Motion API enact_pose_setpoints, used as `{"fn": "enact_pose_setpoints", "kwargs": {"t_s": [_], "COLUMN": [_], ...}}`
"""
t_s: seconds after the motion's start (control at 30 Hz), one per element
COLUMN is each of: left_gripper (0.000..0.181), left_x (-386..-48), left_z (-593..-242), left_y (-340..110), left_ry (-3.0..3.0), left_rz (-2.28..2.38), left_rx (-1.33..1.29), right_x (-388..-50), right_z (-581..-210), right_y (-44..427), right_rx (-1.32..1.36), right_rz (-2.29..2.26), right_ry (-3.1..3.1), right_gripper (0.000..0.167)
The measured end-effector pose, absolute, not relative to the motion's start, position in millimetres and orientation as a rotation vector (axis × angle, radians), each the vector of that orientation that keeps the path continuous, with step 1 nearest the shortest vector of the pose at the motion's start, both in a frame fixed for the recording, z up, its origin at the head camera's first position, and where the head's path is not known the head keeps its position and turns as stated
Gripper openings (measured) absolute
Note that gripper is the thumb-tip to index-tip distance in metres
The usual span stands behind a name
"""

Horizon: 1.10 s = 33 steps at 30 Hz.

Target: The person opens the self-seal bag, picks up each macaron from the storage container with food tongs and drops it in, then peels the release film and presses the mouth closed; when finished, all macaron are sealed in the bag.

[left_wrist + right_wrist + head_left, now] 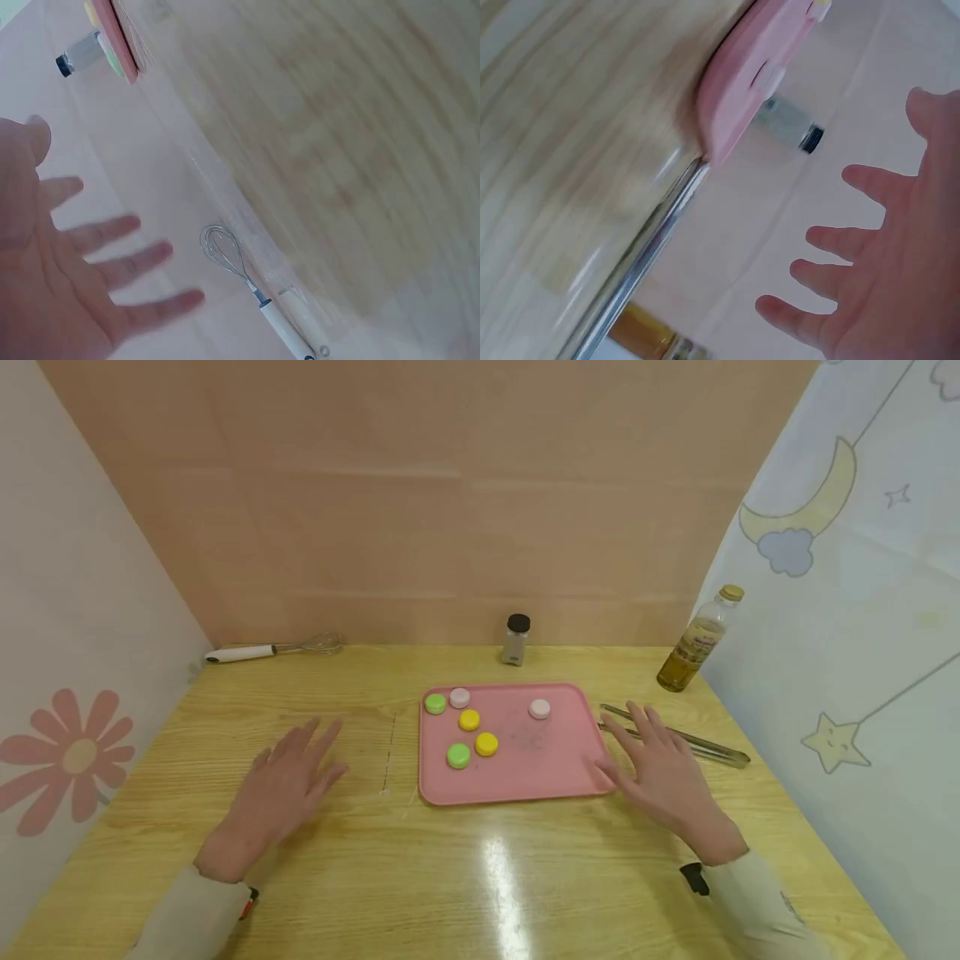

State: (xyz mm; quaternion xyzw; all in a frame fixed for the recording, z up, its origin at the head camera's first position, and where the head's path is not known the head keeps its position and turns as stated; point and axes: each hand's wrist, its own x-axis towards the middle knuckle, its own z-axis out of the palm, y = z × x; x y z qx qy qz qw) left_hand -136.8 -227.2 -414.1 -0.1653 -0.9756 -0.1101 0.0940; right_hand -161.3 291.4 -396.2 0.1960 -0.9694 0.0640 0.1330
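On the wood-grain bench (360,877), a pink tray (543,770) bearing six macarons (487,744) is lying between the person's left grip (273,787) and right grip (666,777), both spreading fingers apart, with tongs (733,757) resting near the right.

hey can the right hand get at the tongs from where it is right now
Likely yes. The right hand is empty, fingers spread, and in the head view it overlaps part of the tongs. Nothing seems to lie on them; the pink tray is just beside their left end.
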Motion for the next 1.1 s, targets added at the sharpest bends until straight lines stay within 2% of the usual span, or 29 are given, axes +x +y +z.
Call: {"fn": "enact_pose_setpoints", "kwargs": {"t_s": [0.37,0.73,0.97,1.1], "left_gripper": [0.033,0.027,0.028,0.031], "left_x": [-153,-177,-184,-189], "left_z": [-415,-417,-414,-414], "left_y": [-229,-232,-230,-227], "left_ry": [-2.725,-2.843,-2.943,-2.978], "left_rz": [-0.276,-0.387,-0.415,-0.429], "left_rx": [-0.733,-0.891,-0.861,-0.829], "right_x": [-172,-175,-185,-190], "right_z": [-390,-401,-413,-415], "right_y": [211,108,53,33], "right_rx": [0.885,1.171,1.239,1.272], "right_rz": [0.218,0.125,-0.078,-0.122], "right_ry": [-2.527,-2.453,-2.532,-2.607], "right_gripper": [0.049,0.033,0.027,0.029]}}
